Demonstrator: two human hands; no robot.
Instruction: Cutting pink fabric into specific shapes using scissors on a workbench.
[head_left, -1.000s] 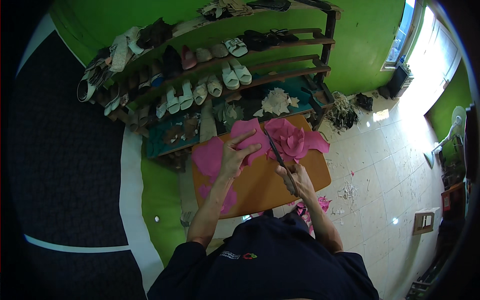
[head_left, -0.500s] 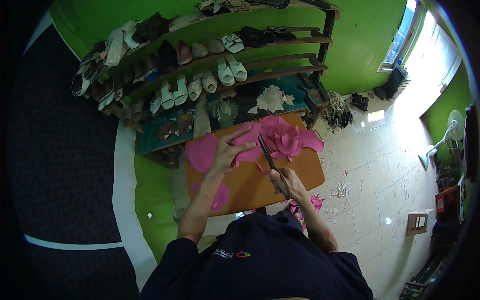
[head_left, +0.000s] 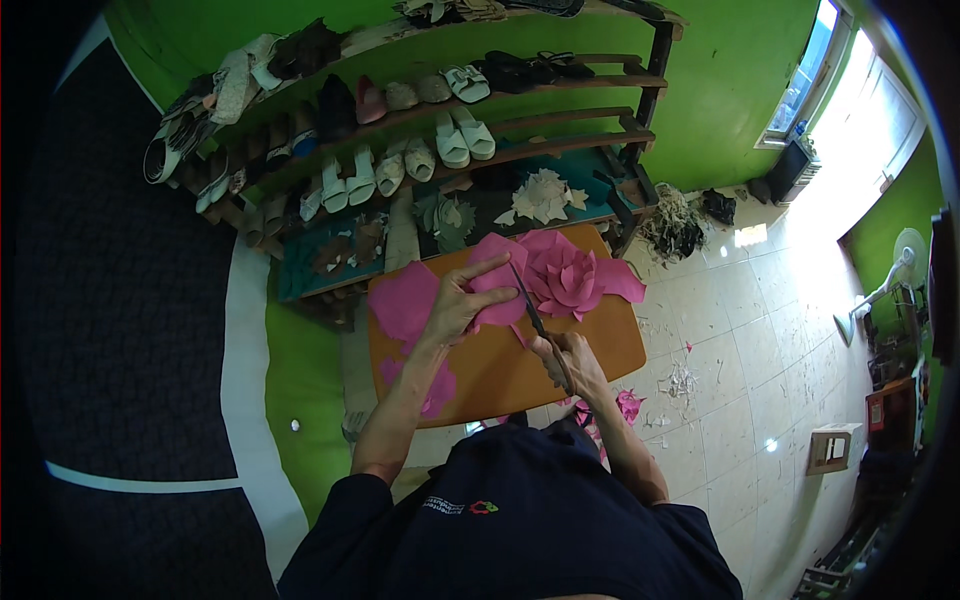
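Note:
My left hand (head_left: 462,303) grips a pink sheet piece (head_left: 492,262), thumb and forefinger stretched along it. My right hand (head_left: 567,362) is closed round the handles of a pair of scissors (head_left: 534,315), whose blades point away from me at the piece's right edge. A narrow pink strip hangs below the blades. Just right of the blades lies a layered pink flower (head_left: 567,280). Another pink sheet (head_left: 405,302) rests to the left of my left hand, and smaller pink cut shapes (head_left: 434,390) lie beside my left forearm. All are on the orange-brown table (head_left: 490,375).
Beyond the table stands a wooden rack (head_left: 585,140) with sandals and shoes (head_left: 461,140). Its lowest shelf holds a pale layered flower (head_left: 545,197) and a grey-green one (head_left: 446,222). Scraps (head_left: 680,380) litter the tiled floor at right. Pink pieces (head_left: 628,405) lie near my right forearm.
The scissor blades sit slightly further up along the edge of the pink piece and look closer together. My left hand keeps its hold; the whole view has shifted a little.

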